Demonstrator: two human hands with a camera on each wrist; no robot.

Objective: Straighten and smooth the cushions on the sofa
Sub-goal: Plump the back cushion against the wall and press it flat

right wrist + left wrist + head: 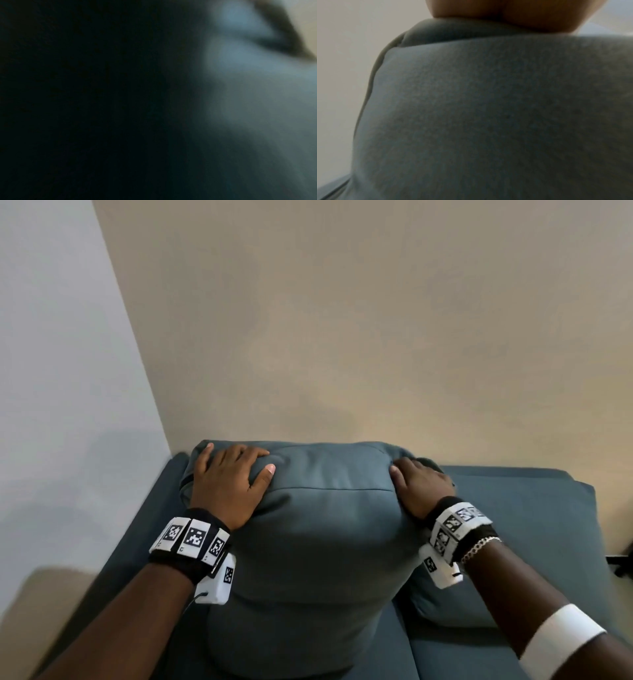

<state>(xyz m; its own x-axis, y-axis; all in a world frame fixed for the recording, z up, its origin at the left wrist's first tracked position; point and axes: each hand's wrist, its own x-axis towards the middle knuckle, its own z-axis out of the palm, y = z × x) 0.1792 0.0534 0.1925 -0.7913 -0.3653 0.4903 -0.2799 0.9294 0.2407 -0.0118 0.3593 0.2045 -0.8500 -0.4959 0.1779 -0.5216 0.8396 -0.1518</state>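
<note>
A plump blue-grey back cushion [325,542] stands upright on the sofa [455,659] against the wall. My left hand [229,477] grips its upper left corner, fingers draped over the top edge and thumb pressed into the front face. My right hand [419,484] grips the upper right corner, thumb in front and fingers wrapped behind, mostly hidden. The left wrist view is filled by the cushion's fabric [488,108], with the heel of my left hand [513,13] at the top. In the right wrist view only dark, blurred cushion fabric [257,94] shows.
A second matching cushion [531,542] leans back to the right, its left edge tucked behind the first one. The sofa's left arm [137,542] runs along a pale side wall. A beige wall rises right behind. Something black [620,563] pokes in at the right edge.
</note>
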